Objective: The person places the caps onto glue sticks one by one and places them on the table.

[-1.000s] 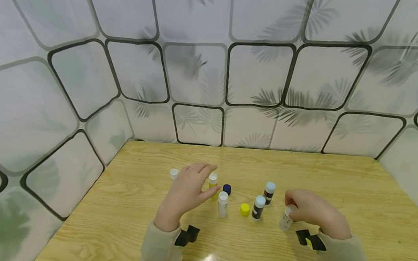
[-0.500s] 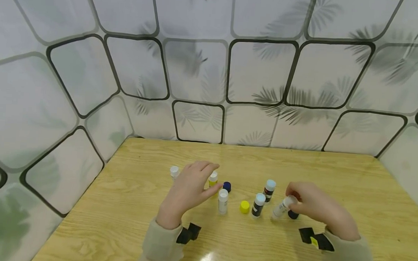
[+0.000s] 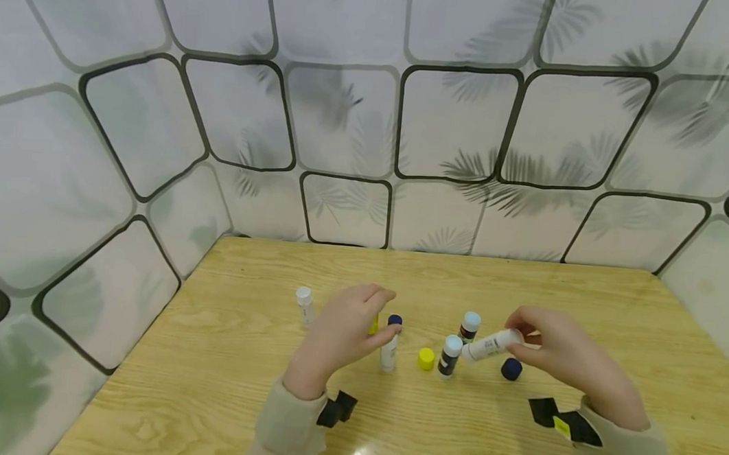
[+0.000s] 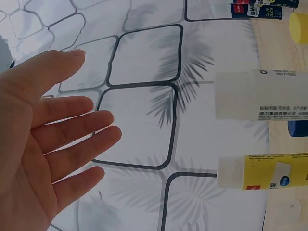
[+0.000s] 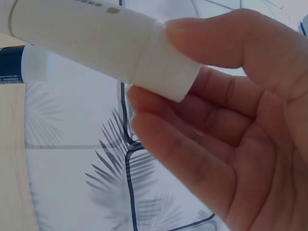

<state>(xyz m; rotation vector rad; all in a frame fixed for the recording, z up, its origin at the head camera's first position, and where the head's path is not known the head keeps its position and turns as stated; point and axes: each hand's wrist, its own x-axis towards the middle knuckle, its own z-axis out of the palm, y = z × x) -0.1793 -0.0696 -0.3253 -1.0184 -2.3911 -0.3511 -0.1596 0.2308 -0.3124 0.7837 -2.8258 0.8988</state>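
Observation:
My right hand (image 3: 565,348) pinches one end of a white glue stick (image 3: 491,345) between thumb and fingers. The stick is tilted nearly flat, its other end pointing left beside two dark-labelled glue sticks, a nearer one (image 3: 448,359) and a farther one (image 3: 470,324). In the right wrist view, thumb and fingertips grip the white end piece of the glue stick (image 5: 91,41). My left hand (image 3: 347,330) has its fingers extended and holds nothing. Near its thumb stand another white glue stick (image 3: 388,356) and a yellow glue stick (image 4: 276,171), the latter mostly hidden in the head view.
A white glue stick (image 3: 304,308) stands left of my left hand. A yellow cap (image 3: 426,358), a dark blue cap (image 3: 511,369) and another blue cap (image 3: 395,320) sit on the wooden table (image 3: 195,383). Patterned cloth (image 3: 345,130) encloses the back and sides.
My right hand has raised the white glue stick and tipped it over leftward; the dark blue cap now shows below it. My left hand has shifted slightly right.

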